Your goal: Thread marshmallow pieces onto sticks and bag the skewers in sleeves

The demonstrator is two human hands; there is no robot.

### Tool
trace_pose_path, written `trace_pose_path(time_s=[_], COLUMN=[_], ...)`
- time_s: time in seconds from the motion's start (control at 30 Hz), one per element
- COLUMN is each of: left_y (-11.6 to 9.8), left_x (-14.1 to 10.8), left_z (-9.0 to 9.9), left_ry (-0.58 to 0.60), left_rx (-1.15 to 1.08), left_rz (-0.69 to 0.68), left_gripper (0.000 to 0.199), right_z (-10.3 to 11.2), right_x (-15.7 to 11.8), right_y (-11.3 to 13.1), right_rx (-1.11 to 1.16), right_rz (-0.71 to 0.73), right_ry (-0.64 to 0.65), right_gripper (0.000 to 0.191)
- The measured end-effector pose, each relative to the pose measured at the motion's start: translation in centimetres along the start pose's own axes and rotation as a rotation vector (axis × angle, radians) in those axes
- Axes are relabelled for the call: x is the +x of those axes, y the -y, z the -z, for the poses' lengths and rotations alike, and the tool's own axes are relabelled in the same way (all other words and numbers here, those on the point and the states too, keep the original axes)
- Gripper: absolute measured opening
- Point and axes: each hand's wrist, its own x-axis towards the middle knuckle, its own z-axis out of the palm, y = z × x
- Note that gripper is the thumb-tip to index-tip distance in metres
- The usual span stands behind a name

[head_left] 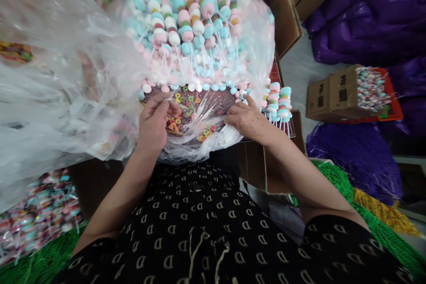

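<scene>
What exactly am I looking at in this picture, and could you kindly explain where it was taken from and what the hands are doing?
There is no machine here. This is a single view from a camera worn on a person's head, looking down past their own chest, so the arms at the bottom are theirs. The left hand pinches a clear plastic bag, while the right hand presses flat on it. Under the plastic sit pastel candy skewers in pink, blue and white, and below them a dark board with ring candies. More skewers poke out beside a cardboard box on the right, near purple bags.
</scene>
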Motion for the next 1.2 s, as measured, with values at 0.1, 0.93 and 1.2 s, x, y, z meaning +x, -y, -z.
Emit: trace_pose_path(time_s=[0.1, 0.93, 1.2], left_y=[0.1, 0.0, -0.3], left_x=[-0.1, -2.6, -2.5], left_z=[-0.1, -1.5, -2.0], left_ry=[0.003, 0.254, 0.244], left_rx=[0.014, 0.068, 0.079], left_rz=[-0.012, 0.185, 0.195], left_gripper=[0.009, 0.02, 0.014], right_z=[0.1, 1.7, 0.3], right_x=[0.0, 3.0, 3.2], right_y=[-0.1, 9.4, 10.4], right_rx=[0.105, 1.322, 1.732], right_rz=[0.006, -0.536, -0.634], right_ry=[-0.064, -0.268, -0.215], right_gripper=[0.029, 0.026, 0.046])
